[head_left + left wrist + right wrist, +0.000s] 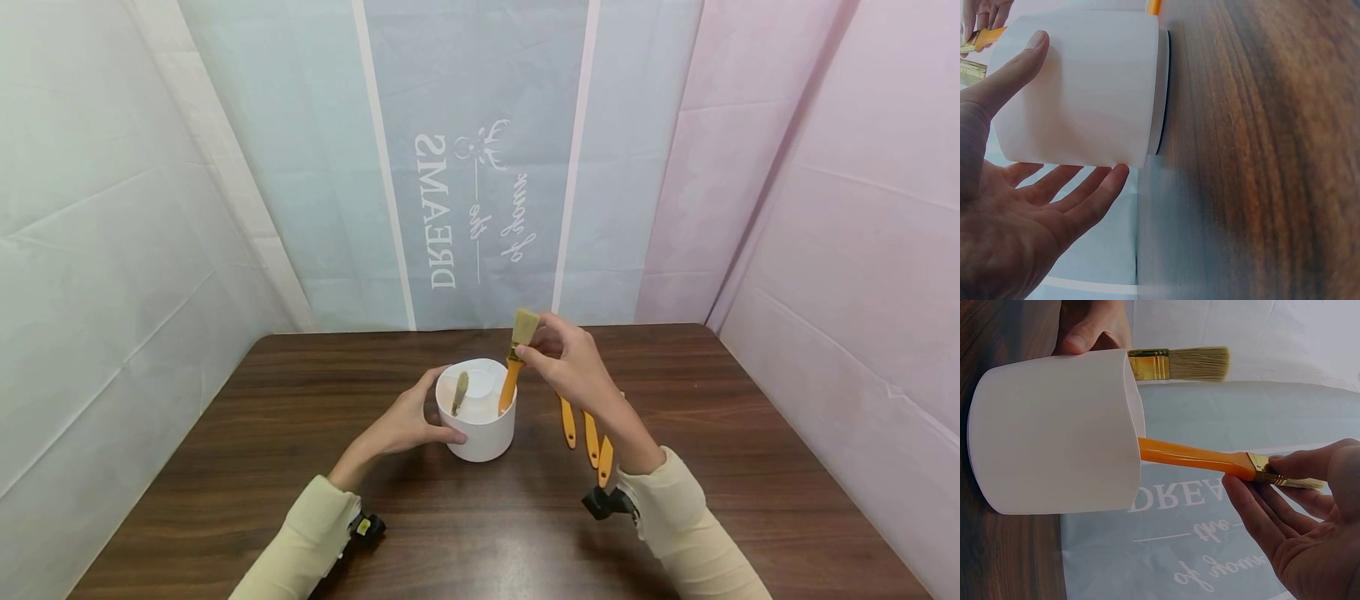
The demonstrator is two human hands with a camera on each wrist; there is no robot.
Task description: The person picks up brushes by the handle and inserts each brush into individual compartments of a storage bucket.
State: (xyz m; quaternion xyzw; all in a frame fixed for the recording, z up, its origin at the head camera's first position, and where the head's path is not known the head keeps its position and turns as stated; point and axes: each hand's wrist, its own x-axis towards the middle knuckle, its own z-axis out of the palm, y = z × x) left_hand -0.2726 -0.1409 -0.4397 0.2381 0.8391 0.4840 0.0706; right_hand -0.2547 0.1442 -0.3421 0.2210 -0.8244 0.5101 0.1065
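A white round container (483, 439) stands on the table, with a smaller round part inside it. My left hand (402, 423) holds it by the side, thumb at the front and fingers round the far side. One paintbrush (1200, 364) stands in it, bristles up, at the left in the head view. My right hand (572, 364) pinches a second paintbrush (510, 382) by its metal collar, bristles up. This brush's orange handle (1191, 456) dips inside the container's right rim; its lower end is hidden by the wall in the right wrist view.
Three more orange-handled paintbrushes (567, 423) lie on the dark wooden table (300, 417) under and beside the right forearm, their upper ends partly hidden. A pale blue cloth (480, 83) with lettering hangs behind the table, and whitish sheets (112, 250) hang at both sides.
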